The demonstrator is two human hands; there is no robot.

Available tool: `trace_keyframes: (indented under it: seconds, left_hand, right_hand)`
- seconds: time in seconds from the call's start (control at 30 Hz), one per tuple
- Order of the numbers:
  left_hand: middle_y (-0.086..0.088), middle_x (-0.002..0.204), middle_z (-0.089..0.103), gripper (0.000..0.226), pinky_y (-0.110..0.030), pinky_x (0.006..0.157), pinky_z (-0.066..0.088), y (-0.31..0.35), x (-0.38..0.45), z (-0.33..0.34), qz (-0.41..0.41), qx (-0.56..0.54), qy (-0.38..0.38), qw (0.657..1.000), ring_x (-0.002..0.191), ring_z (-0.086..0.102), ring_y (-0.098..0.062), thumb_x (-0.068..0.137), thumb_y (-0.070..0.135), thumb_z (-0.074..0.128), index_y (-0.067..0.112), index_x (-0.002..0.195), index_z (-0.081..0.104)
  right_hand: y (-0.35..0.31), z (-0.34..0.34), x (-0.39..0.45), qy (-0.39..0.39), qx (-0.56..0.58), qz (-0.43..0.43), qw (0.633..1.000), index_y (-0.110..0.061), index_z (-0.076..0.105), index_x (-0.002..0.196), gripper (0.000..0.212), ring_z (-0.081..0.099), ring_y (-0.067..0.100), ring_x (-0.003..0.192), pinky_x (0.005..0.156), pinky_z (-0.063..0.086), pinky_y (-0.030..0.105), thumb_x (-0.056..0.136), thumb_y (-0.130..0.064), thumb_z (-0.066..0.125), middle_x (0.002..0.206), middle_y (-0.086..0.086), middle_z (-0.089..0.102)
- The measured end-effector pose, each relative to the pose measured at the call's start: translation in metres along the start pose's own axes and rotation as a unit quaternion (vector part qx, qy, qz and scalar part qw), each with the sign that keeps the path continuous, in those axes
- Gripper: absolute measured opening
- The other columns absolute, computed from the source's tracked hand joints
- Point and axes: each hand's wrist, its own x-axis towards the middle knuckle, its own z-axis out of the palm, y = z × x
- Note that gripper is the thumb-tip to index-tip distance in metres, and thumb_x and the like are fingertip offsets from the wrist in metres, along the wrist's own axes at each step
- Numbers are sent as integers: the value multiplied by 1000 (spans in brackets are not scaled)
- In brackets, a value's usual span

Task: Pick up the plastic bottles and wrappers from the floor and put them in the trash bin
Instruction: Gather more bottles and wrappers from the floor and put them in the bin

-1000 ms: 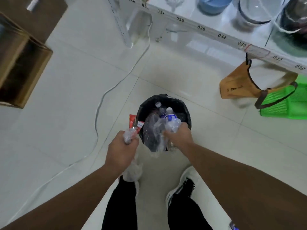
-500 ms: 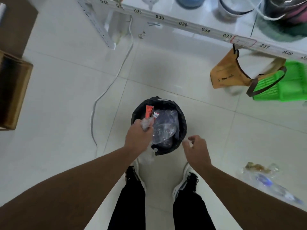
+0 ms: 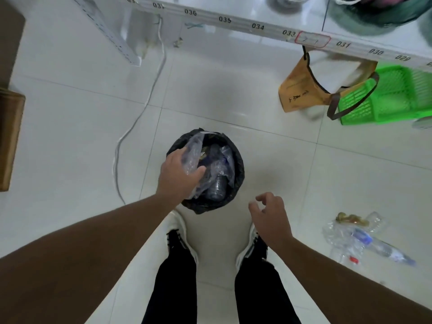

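A small round trash bin (image 3: 236, 190) with a black liner stands on the tiled floor just ahead of my feet; bottles and clear plastic lie inside it. My left hand (image 3: 177, 174) is over the bin's left rim, fingers closed on a crumpled clear plastic wrapper (image 3: 192, 153) that pokes into the bin. My right hand (image 3: 271, 213) hovers to the right of the bin, fingers loosely spread, holding nothing. On the floor at the right lies a pile of clear plastic bottles and wrappers (image 3: 360, 239), one bottle with a blue label.
A white shelf edge (image 3: 257, 26) with number labels runs across the top. Beneath it at the right hang a brown bag (image 3: 301, 90) and a green basket (image 3: 392, 94). A white cable (image 3: 140, 113) snakes over the floor left of the bin. A cardboard box (image 3: 9, 136) sits far left.
My right hand has let its bottles drop into the bin and pulled back, empty. My left hand has moved from beside the bin to over it, pushing its plastic in.
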Motion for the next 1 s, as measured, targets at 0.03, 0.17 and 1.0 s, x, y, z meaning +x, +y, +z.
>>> trace_keyframes:
  seconds: [0.03, 0.17, 1.0]
  left_hand:
    - [-3, 124, 64, 63, -54, 101, 53, -1, -4, -7, 11, 8, -1, 1000, 115, 61, -26, 83, 52, 75, 19, 135, 59]
    - [-5, 145, 57, 77, -54, 111, 48, -3, -27, -22, 19, 57, -23, 998, 133, 54, -27, 86, 53, 75, 20, 151, 52]
    - [11, 150, 47, 86, -27, 111, 35, 117, -156, 84, 246, 230, -259, 905, 137, 48, -14, 75, 64, 70, 36, 153, 47]
  right_hand:
    - [2, -6, -3, -7, -7, -7, 1000, -22, 63, 126, 36, 63, 20, 99, 96, 54, 44, 94, -39, 64, 123, 2, 53]
    - [12, -38, -14, -34, 9, -6, 999, -25, 55, 143, 60, 61, 23, 113, 102, 53, 49, 89, -46, 72, 130, 3, 55]
    - [242, -78, -219, 125, 242, 208, 939, -32, 53, 147, 74, 58, 20, 126, 96, 48, 35, 80, -52, 78, 140, 4, 50]
